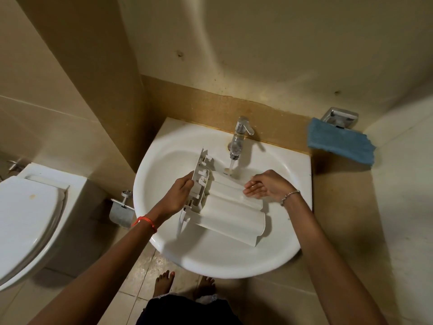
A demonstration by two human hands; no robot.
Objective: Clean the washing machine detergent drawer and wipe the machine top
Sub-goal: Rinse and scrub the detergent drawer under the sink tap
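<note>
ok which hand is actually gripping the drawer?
The left hand, red thread on its wrist, clamps the detergent drawer by its front panel. The right hand is open, fingertips at the drawer's underside.

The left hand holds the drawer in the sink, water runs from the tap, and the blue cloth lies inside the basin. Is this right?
Not quite. The head view shows the blue cloth on the ledge to the right of the sink, not inside the basin. The rest holds: the left hand holds the drawer, and the tap runs.
</note>
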